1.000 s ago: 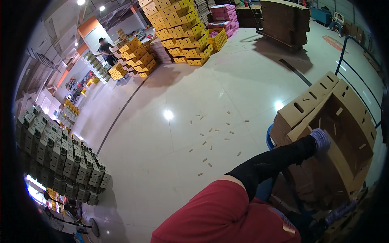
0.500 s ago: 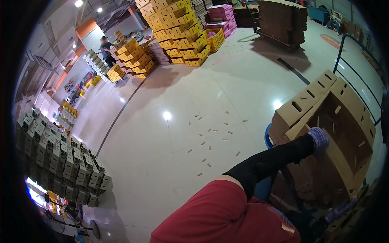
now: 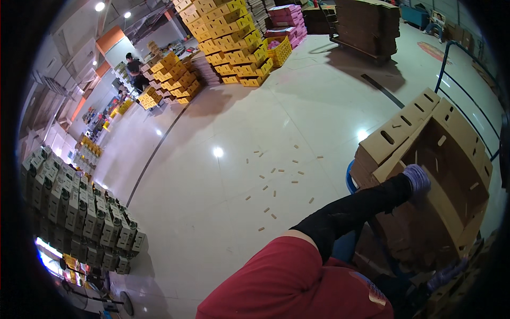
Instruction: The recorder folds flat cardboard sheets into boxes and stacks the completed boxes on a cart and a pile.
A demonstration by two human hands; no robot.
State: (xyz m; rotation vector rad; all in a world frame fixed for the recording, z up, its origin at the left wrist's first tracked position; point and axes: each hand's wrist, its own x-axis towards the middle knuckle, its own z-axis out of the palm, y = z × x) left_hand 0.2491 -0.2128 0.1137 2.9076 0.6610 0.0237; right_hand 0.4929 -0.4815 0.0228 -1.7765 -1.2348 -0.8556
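An open brown cardboard box (image 3: 449,154) with slots along its walls lies tilted at my right. My left hand (image 3: 416,179), in a purple knitted glove, is closed over the box's near wall. Its fingertips are hidden by that wall and the glove. My right hand (image 3: 447,275), gloved the same way, is at the box's lower corner near the picture's dim edge. How its fingers are bent does not show clearly. Small loose cardboard bits lie inside the box. Under and behind it are more flattened cardboard pieces (image 3: 396,127).
A blue metal trolley rail (image 3: 442,69) rises beyond the box. Small cardboard scraps (image 3: 274,193) dot the pale floor. Grey-white cartons (image 3: 79,207) are stacked at left, yellow boxes (image 3: 228,40) at the back. A loaded brown cart (image 3: 366,29) stands far right, a person (image 3: 135,72) far left.
Both my hands stay at about the same places on the box. The distant person at the yellow boxes has shifted slightly left. My view has turned very little.
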